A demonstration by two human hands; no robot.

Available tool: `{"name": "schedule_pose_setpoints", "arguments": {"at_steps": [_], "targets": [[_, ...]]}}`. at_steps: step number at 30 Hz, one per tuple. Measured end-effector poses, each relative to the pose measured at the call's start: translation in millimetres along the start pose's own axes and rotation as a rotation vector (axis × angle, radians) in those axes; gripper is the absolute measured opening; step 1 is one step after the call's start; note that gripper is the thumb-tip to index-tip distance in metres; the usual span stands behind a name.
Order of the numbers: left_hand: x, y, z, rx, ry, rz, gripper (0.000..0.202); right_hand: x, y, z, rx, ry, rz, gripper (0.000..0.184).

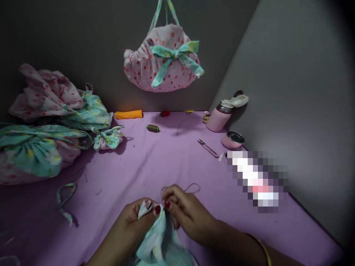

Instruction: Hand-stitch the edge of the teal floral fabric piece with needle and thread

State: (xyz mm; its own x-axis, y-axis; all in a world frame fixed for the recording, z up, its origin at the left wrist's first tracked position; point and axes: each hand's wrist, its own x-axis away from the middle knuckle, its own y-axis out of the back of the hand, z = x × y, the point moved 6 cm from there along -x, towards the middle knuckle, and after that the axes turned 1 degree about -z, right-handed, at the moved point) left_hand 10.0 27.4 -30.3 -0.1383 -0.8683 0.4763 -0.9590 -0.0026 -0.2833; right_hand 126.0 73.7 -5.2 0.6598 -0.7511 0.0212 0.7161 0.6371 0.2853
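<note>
- At the near edge of the purple table (194, 162), the left hand (130, 225) bunches a pale floral fabric piece (158, 244), thumb and fingers pinched tight on its top fold.
- The right hand (188, 214) meets it fingertip to fingertip, pinched on something fine at the fold; a needle is likely, but it is too small to tell.
- A thread (191, 187) loops loosely on the table just beyond the right hand's knuckles.
- The fabric piece runs lengthwise from the pinch down toward the person, gathered end pointing away toward the wall.
- Judging risks: the slack loop could snarl or knot if drawn through quickly, and with the fingertips so close a point could prick the left thumb.
- The small snips (208, 147) lie well apart to the right, near a pink flask (220, 118) and its cup (233, 140).
- Finished bags (55, 122) are heaped at the left; another bag (163, 59) hangs on the wall.
</note>
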Motion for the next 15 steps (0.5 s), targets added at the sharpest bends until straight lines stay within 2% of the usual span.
{"name": "schedule_pose_setpoints", "arguments": {"at_steps": [3,5,8,10,13,15], "targets": [[-1,5.1,2,-0.031,-0.026,-0.044,0.030,2,11,12,0.188,0.173,-0.194,0.011],[-2,7.3,4,-0.053,-0.043,-0.044,0.029,4,7,17,0.216,0.261,-0.182,0.012],[-2,9.1,6,-0.094,-0.054,-0.051,0.031,5,-1,19,0.168,0.298,-0.165,0.010],[-1,7.9,5,-0.114,-0.047,-0.046,0.032,2,3,18,-0.014,0.253,-0.214,0.010],[1,4.8,7,-0.096,0.034,-0.033,0.034,-8,21,4,-0.510,0.024,-0.310,0.013],[2,3.6,8,-0.081,0.074,-0.033,0.036,-13,42,-8,-0.774,-0.125,-0.409,0.018]]}}
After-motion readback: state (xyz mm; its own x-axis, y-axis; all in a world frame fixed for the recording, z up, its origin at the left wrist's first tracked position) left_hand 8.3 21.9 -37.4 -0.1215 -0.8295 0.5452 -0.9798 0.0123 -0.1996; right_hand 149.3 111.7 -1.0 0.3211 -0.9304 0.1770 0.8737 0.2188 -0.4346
